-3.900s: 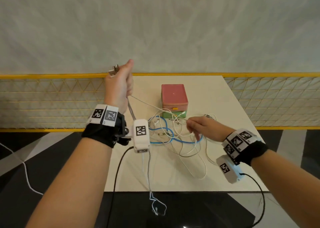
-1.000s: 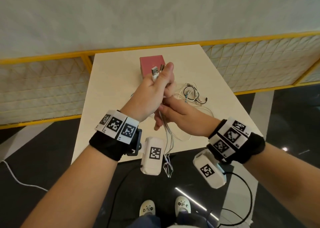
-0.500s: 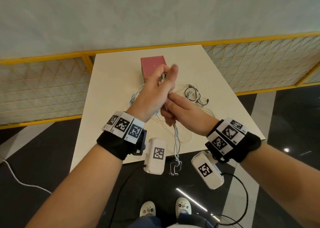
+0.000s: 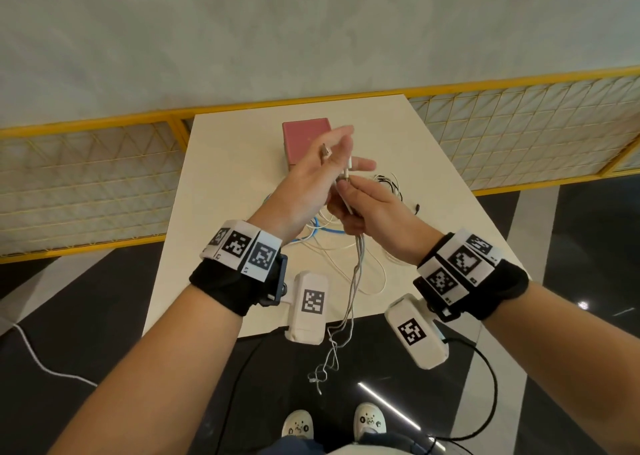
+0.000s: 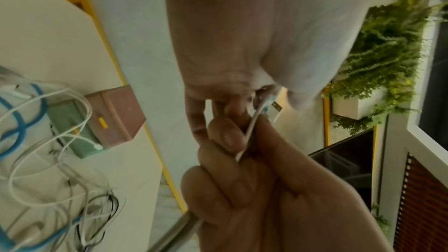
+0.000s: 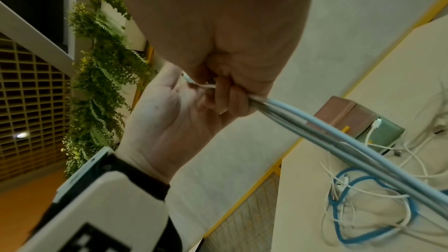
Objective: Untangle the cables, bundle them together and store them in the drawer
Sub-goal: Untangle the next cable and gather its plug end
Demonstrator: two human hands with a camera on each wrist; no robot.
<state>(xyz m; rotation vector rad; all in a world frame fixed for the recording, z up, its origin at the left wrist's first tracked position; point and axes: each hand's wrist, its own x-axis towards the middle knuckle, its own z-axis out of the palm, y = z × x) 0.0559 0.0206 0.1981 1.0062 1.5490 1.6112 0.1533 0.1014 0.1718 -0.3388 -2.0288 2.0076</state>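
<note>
On the cream table [image 4: 225, 184] a pink drawer box [image 4: 304, 139] is sitting, green drawer [image 5: 72, 127] holding a white plug, while right hand [image 4: 377, 215] is gripping the gray cable bundle [image 4: 355, 281] against the spread-fingered left hand [image 4: 311, 184].

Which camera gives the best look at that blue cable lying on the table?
The right wrist view: the blue cable shows as a near-complete loop. The left wrist view shows blurred parts at the frame edge; in the head view the hands hide most of it.

A cream tabletop [image 4: 228, 184] carries a pink drawer box [image 4: 301, 139] at twelve o'clock, loose white cables [image 4: 372, 278] and a blue cable [image 4: 325, 230] mid-table, and what looks like a black cable [image 4: 393, 181] at two o'clock.
</note>
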